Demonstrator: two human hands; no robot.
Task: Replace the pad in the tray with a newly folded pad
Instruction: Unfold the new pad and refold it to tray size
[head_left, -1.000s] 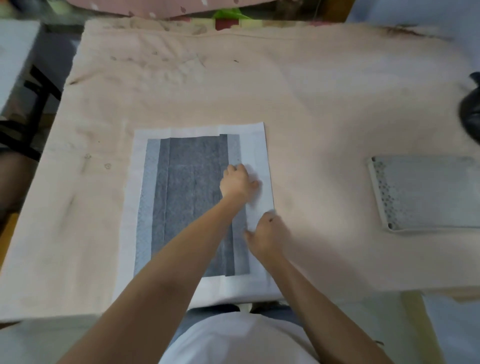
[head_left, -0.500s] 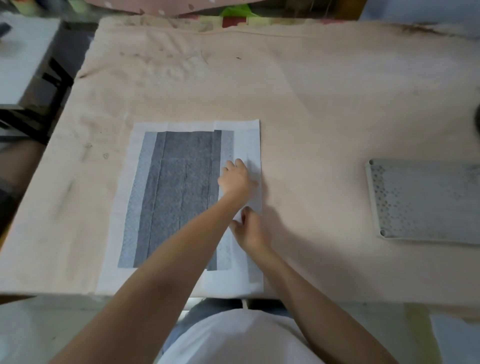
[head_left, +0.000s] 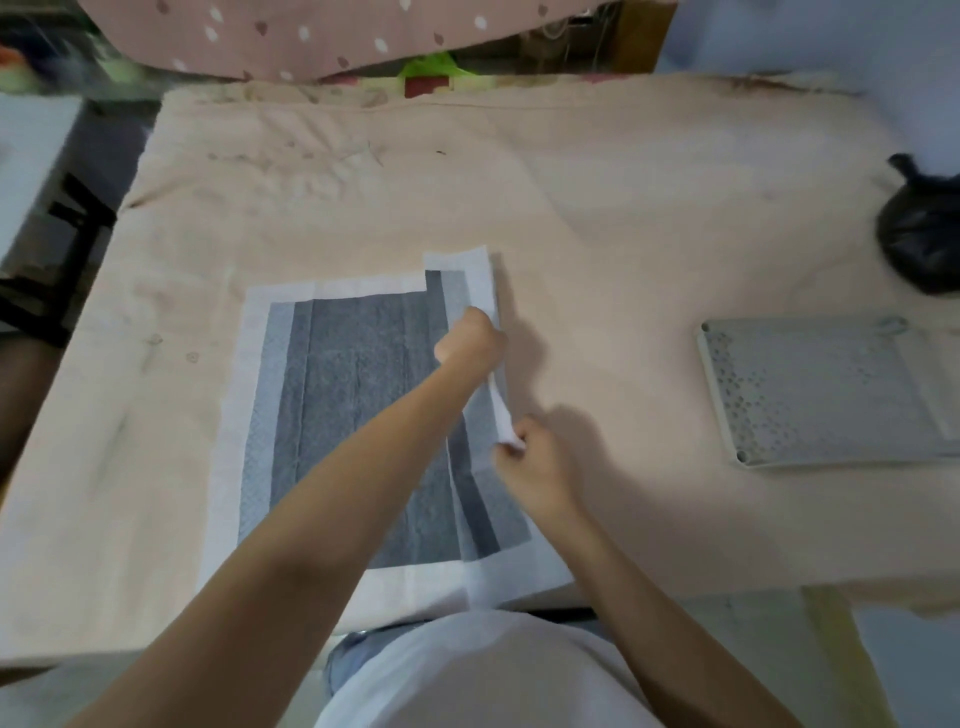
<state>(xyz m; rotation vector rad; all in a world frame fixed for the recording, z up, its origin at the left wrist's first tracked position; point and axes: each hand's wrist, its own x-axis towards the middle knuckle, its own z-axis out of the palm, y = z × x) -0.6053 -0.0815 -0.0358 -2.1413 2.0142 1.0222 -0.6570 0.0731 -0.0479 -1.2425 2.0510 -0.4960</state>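
A large pad (head_left: 343, 415), grey in the middle with a white border, lies flat on the table in front of me. Its right strip is lifted off the table and stands partly folded. My left hand (head_left: 470, 338) grips the raised white edge near its far end. My right hand (head_left: 530, 462) pinches the same edge closer to me. The grey perforated tray (head_left: 810, 389) sits on the table to the right, apart from both hands.
A beige cloth (head_left: 571, 208) covers the table. A tied black bag (head_left: 924, 234) lies at the far right beyond the tray. A pink spotted fabric (head_left: 311, 31) hangs past the table's far edge. The pad's near edge overhangs the table front.
Both hands went from pressing on the pad's right strip to gripping its edge and lifting it off the table. The camera view shifted left.
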